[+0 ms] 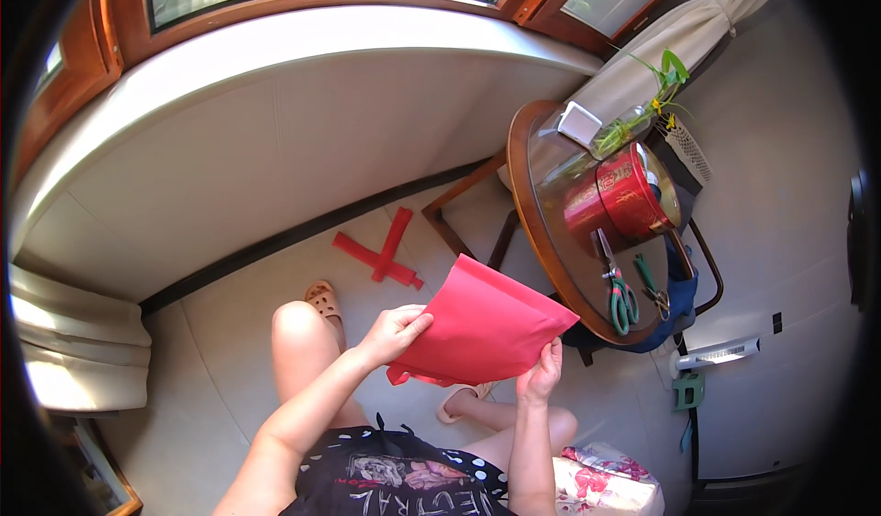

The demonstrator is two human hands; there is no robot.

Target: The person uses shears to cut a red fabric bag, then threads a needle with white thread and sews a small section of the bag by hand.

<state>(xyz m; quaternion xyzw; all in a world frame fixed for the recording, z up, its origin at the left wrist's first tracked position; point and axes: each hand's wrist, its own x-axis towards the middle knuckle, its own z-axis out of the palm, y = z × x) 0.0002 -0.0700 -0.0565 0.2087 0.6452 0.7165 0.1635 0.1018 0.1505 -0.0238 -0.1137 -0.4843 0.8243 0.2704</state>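
Both hands hold a folded sheet of red paper (482, 325) up in front of the knees. The left hand (395, 332) pinches the sheet's near left edge, thumb on top and fingers curled behind it; the right hand (541, 375) pinches the lower right edge, fingers closed on the paper from below. The sheet spans the gap between the two grips, its pointed corner rising away from them toward the table, and a small ragged flap hangs just below the left grip.

To handle the folding well, it seems best to keep both pinches close to the edges, hold the sheet taut between them so that the layers stay aligned, and press any crease from the fold outward, not from the loose corner.

Just beyond the right grip stands a round wooden table (541, 241). On its near part, close past the paper's corner, lie green-handled scissors (619, 294) and a second small green-handled tool (653, 286). Farther on sits a red round tin (619, 199), then a glass vase with green stems (633, 126). Beyond the left grip, on the floor by the wall, two red paper strips (381, 254) lie crossed, with a tan sandal (323, 300) on the foot nearer to it.
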